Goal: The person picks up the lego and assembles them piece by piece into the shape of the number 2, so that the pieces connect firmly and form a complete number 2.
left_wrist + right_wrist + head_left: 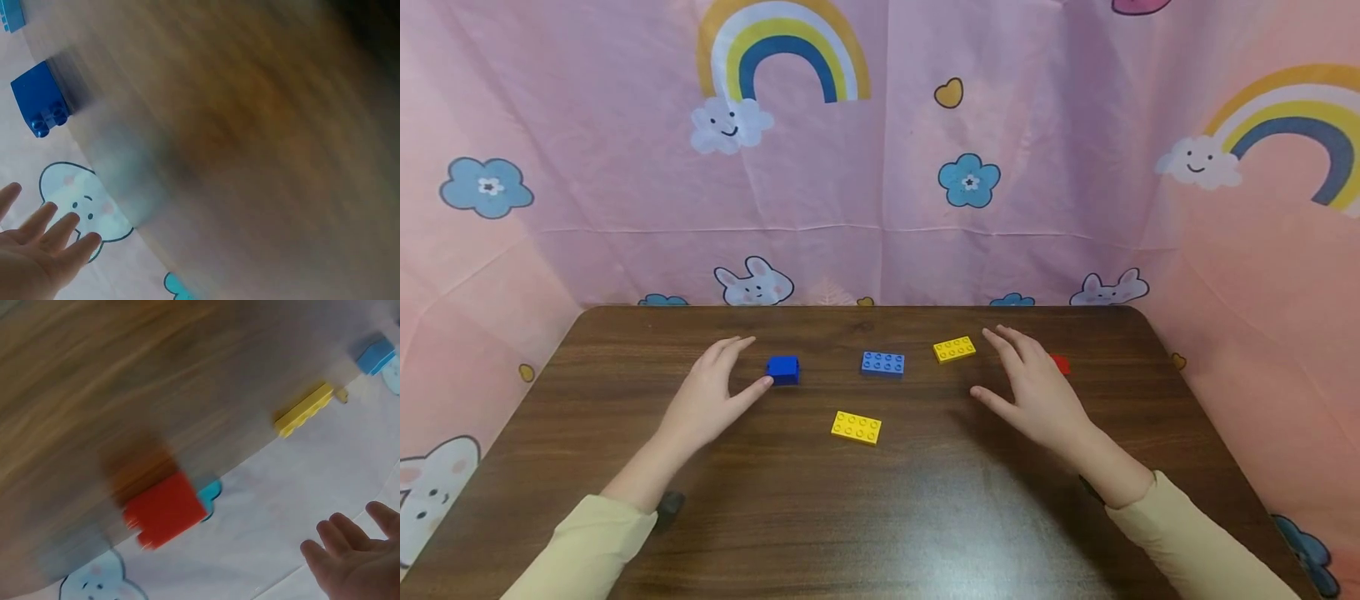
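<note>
My left hand (703, 404) is beside a dark blue toy brick (785, 371), its thumb tip close to the brick's left side in the head view. In the left wrist view the fingers (59, 234) are spread, apart from that brick (40, 99). My right hand (1041, 392) hovers over the right side, fingers extended and nothing held. A red brick (1061, 363) is partly hidden behind it, and shows fully in the right wrist view (165, 510). Left of this hand lies a flat yellow brick (954, 350). A lighter blue brick (883, 365) lies mid-table, with another flat yellow brick (857, 428) nearer me.
The bricks lie on a dark brown wooden table (865, 517) with rounded far corners. A pink patterned cloth (895, 250) hangs behind the far edge and along both sides.
</note>
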Tool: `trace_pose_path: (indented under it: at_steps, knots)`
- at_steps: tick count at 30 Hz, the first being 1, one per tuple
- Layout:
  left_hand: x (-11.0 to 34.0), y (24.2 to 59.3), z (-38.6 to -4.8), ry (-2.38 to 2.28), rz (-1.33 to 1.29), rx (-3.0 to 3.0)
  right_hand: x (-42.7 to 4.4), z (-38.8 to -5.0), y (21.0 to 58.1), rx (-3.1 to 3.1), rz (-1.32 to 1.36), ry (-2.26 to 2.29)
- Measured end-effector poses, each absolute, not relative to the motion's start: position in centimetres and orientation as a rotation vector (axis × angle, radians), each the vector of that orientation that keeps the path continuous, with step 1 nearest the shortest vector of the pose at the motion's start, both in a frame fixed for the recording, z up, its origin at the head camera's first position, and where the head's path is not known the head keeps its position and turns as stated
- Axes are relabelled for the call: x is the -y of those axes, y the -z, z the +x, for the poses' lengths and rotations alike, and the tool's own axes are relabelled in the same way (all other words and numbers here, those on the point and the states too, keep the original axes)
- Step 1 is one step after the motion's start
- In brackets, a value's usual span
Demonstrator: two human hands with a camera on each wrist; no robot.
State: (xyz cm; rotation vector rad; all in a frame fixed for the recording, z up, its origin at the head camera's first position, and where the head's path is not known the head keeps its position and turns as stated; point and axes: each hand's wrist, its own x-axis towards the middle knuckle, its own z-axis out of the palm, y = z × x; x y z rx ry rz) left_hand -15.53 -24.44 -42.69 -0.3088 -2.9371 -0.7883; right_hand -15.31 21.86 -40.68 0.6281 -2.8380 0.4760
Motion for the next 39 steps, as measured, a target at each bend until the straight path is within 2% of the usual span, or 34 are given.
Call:
trace_pose_path:
  at_steps: [15, 27, 39]
  knots:
    - [23.7, 43.4, -17.1, 1.015, -0.250, 2.949, -17.1, -14.4, 41.3, 2.923, 0.697, -0.633]
    - [23.5, 44.0, -18.1, 1.226, -0.235, 2.938, -13.7, -14.5, 41.9, 2.885, 0.887, -0.764]
    - [23.1, 44.3, -18.4, 1.269, -0.259, 2.956, -11.5, -14.9, 42.3, 2.883, 0.916, -1.079]
